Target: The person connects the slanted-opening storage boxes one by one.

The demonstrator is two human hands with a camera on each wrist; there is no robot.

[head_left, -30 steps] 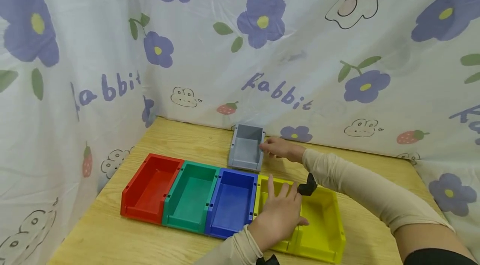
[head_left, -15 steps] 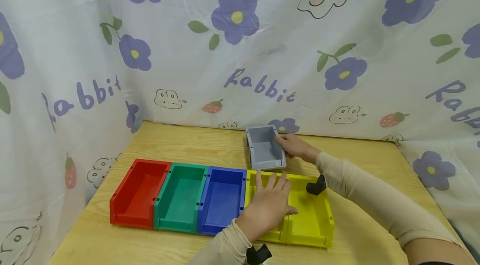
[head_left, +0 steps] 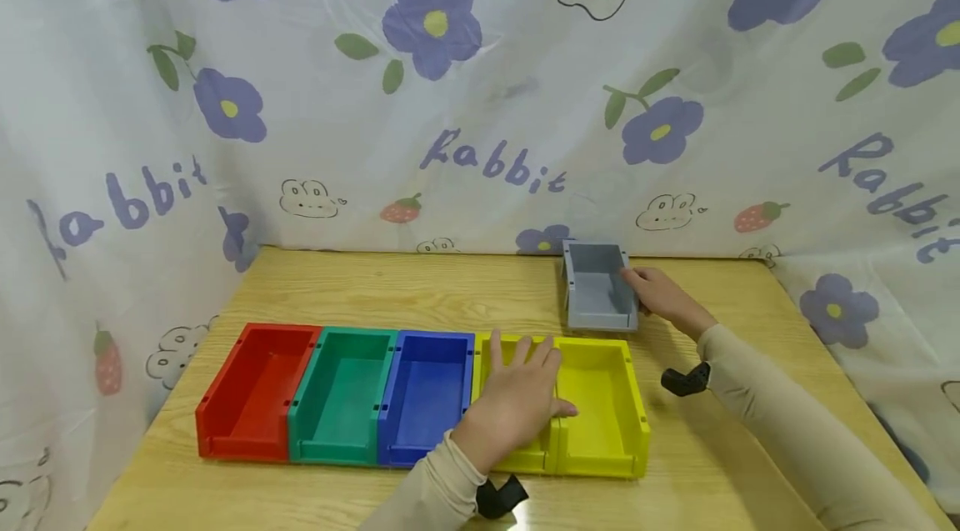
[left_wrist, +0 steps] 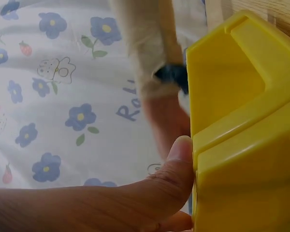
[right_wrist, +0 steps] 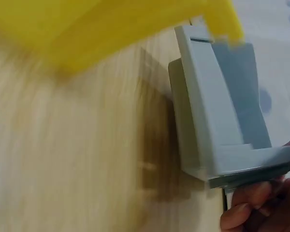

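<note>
My right hand [head_left: 667,298] pinches the right side wall of a grey storage bin [head_left: 600,285] near the back of the table. In the right wrist view the grey bin [right_wrist: 212,111] hangs over its own shadow, fingers curled under its side. My left hand [head_left: 513,398] lies spread over the left of two yellow bins [head_left: 600,406], touching its top and hiding much of it. The left wrist view has my left thumb [left_wrist: 181,150] straight against the yellow bin [left_wrist: 241,159] where the two yellow walls meet.
A blue bin [head_left: 427,398], a green bin [head_left: 345,398] and a red bin [head_left: 258,393] stand side by side left of the yellow ones. Behind the wooden table [head_left: 390,289] hangs a printed cloth [head_left: 487,97]. Dark devices sit at both wrists.
My right hand has carried the grey bin rightward, from behind the blue bin to behind the right yellow one. The left hand stays on the yellow bins. The head view has shifted right.
</note>
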